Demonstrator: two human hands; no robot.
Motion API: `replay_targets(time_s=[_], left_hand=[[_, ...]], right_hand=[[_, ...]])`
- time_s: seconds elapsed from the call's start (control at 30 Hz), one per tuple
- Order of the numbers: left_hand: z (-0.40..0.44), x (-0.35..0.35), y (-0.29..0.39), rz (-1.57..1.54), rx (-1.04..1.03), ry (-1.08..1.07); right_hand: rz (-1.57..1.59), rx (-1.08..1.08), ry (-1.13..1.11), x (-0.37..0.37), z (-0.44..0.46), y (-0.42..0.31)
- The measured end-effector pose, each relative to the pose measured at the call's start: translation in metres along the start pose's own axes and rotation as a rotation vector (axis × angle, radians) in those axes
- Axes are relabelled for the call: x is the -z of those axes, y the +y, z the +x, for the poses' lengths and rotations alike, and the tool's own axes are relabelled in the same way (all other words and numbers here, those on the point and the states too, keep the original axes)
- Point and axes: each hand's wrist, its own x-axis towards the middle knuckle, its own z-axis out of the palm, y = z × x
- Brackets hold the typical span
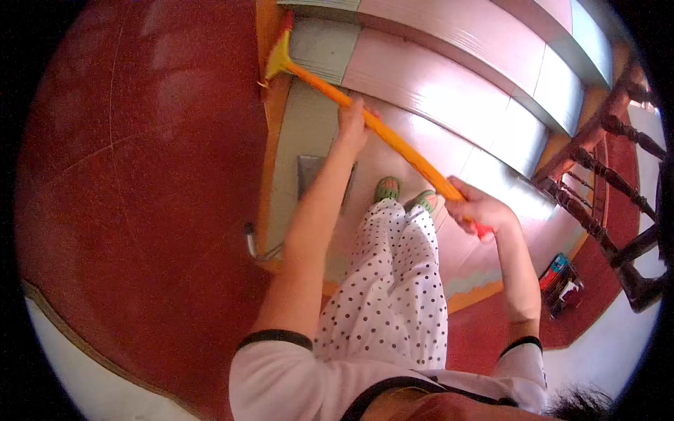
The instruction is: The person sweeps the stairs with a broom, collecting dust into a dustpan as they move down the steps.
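The fingers of the left hand [356, 123] are closed around the broom's orange handle [404, 147], nearer its head. Those of the right hand [484, 208] are clamped around it close to the far end, where a red cap [484, 232] pokes out below the palm. The handle slants across the floor [435, 133] in front of the feet. The broom's yellow head [279, 57], with red bristles [288, 21], is at the left end of the lower steps [428, 70], beside the wooden skirting [272, 133] along the red wall [154, 154]; whether it touches the skirting, I cannot tell.

A grey flat thing [309, 172] lies near the floor's left edge, partly hidden by the left forearm. The feet, in green sandals [387, 188], stand near mid-floor, under white dotted trousers [382, 288]. Past the right edge are a dark wooden railing [597, 165] and a dark thing with blue and white patches [559, 284], too unclear to name.
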Motion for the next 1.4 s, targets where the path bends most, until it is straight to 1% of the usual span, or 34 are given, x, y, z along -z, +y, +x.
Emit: replay_targets(time_s=[0.03,0.07,0.1,0.13,0.17,0.23,0.27,0.3,0.33,0.37,0.4,0.43,0.47,0.5,0.53,0.57,0.63,0.7,0.8,0.83,0.9,0.93,0.97,1.0,1.03,1.07,1.1,1.13,1.17,1.2,1.23,1.3,1.37,1.4], left_hand=[[0.01,-0.001,0.006,-0.017,0.006,0.001],[0.018,0.002,-0.004,0.124,-0.014,-0.064],[0.01,0.002,-0.011,0.129,-0.01,-0.048],[-0.01,-0.002,-0.016,0.116,0.035,-0.11],[-0.022,-0.009,-0.016,0.094,0.063,-0.189],[-0.051,-0.016,-0.013,0.026,0.061,-0.161],[-0.059,-0.017,-0.01,-0.037,0.061,-0.137],[-0.048,-0.014,-0.007,-0.037,0.055,-0.144],[-0.029,-0.008,-0.004,-0.021,0.017,-0.121],[-0.009,-0.006,-0.002,-0.011,-0.023,-0.099],[0.015,-0.012,-0.003,-0.018,-0.026,-0.109],[0.039,-0.021,-0.007,0.017,-0.026,-0.04],[0.059,-0.026,-0.013,0.054,-0.024,0.035],[0.075,-0.025,-0.025,0.045,-0.013,0.045],[0.078,-0.024,-0.037,0.12,0.062,-0.032],[0.082,-0.027,-0.047,0.191,0.124,-0.126],[0.026,-0.018,-0.035,0.224,0.141,-0.141],[-0.062,-0.01,0.003,0.055,0.044,-0.163],[-0.058,0.018,0.01,0.03,0.045,-0.101],[-0.041,0.018,0.014,0.019,0.043,-0.107],[0.008,0.013,0.019,0.161,0.038,-0.035],[0.022,0.025,-0.006,0.16,0.056,-0.036],[0.033,0.045,-0.044,0.362,0.1,-0.1],[0.016,0.04,-0.051,0.433,0.124,-0.172],[-0.002,0.035,-0.057,0.504,0.142,-0.245],[-0.066,0.025,-0.048,0.434,0.156,-0.301],[-0.105,0.022,-0.042,0.361,0.147,-0.284],[-0.13,0.021,-0.039,0.289,0.152,-0.264],[-0.136,0.023,-0.031,0.287,0.163,-0.266],[-0.136,0.029,-0.02,0.25,0.146,-0.222],[-0.133,0.035,-0.009,0.216,0.128,-0.179],[-0.093,0.037,0.015,0.121,0.17,0.034],[-0.022,0.051,-0.001,0.387,0.05,-0.03],[-0.009,0.035,-0.028,0.281,0.139,-0.044]], right_hand=[[0.158,0.047,-0.094,0.009,0.007,0.0],[0.166,0.034,-0.057,0.01,0.003,0.004],[0.175,0.016,-0.025,0.005,-0.007,0.007],[0.176,0.006,-0.034,-0.004,-0.027,0.012],[0.138,-0.018,-0.041,-0.009,-0.048,0.013],[0.103,-0.051,-0.05,-0.009,-0.063,0.004],[-0.019,-0.03,-0.039,-0.009,-0.066,0.0],[-0.14,-0.003,-0.025,-0.007,-0.064,-0.003],[-0.17,0.087,0.019,-0.003,-0.037,0.002],[-0.01,0.0,-0.013,0.004,-0.022,-0.007],[0.172,0.043,-0.076,0.017,-0.003,-0.008],[0.358,0.086,-0.137,0.027,0.011,-0.002],[0.36,0.084,-0.131,0.023,0.011,-0.003],[0.471,0.09,-0.101,0.015,0.005,-0.005],[0.593,0.094,-0.062,0.004,-0.004,-0.001],[0.566,0.105,-0.015,0.0,-0.007,0.009],[0.174,0.064,0.185,-0.014,-0.018,0.036],[-0.041,0.065,0.072,-0.028,-0.059,0.051],[0.032,-0.004,-0.008,-0.056,-0.052,0.016],[0.022,-0.004,-0.001,-0.061,-0.034,0.013],[0.317,0.043,0.08,-0.067,0.011,0.028],[0.324,0.031,0.09,-0.068,0.012,0.041],[0.386,0.028,0.106,-0.072,0.003,0.058],[0.445,0.048,0.123,-0.079,-0.007,0.069],[0.215,-0.01,0.295,-0.101,-0.031,0.074],[0.081,-0.134,0.197,-0.107,-0.057,0.097],[-0.053,-0.23,0.156,-0.123,-0.081,0.098],[0.035,-0.12,0.1,-0.141,-0.104,0.089],[0.224,-0.176,0.067,-0.148,-0.113,0.113],[0.116,-0.191,0.049,-0.147,-0.11,0.092],[0.01,-0.203,0.032,-0.142,-0.097,0.062],[0.025,-0.116,0.063,-0.124,-0.04,0.046],[0.218,-0.063,0.067,-0.104,0.007,0.069],[0.224,-0.062,0.09,-0.097,0.008,0.083]])
